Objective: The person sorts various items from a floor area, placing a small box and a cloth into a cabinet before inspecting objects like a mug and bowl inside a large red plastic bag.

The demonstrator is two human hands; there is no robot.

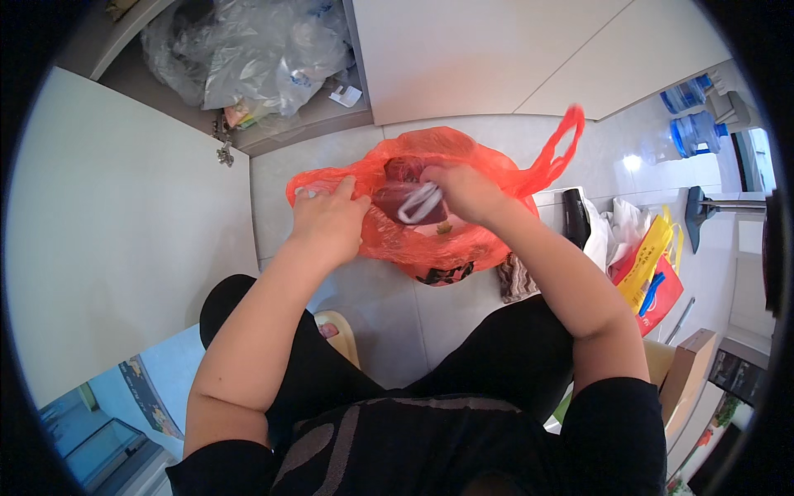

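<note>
A red plastic carrier bag [440,146] stands on the tiled floor before me, its mouth spread wide. My left hand [329,217] grips the bag's left rim, fingers partly over the film. Inside the mouth, my right hand [465,189] is closed on a clear plastic bag with a white loop handle [422,203]; its fingertips are partly hidden. Dark red and pink items lie beneath it in the bag, too unclear to name. One handle of the red bag [561,149] stands up beyond my right wrist.
An open cabinet door [136,229] stands at left; crumpled clear plastic bags [260,56] fill the cabinet. On the right are a black cylindrical object [575,217], a yellow and red bag [648,266], a cardboard box [687,372] and blue water jugs [695,133].
</note>
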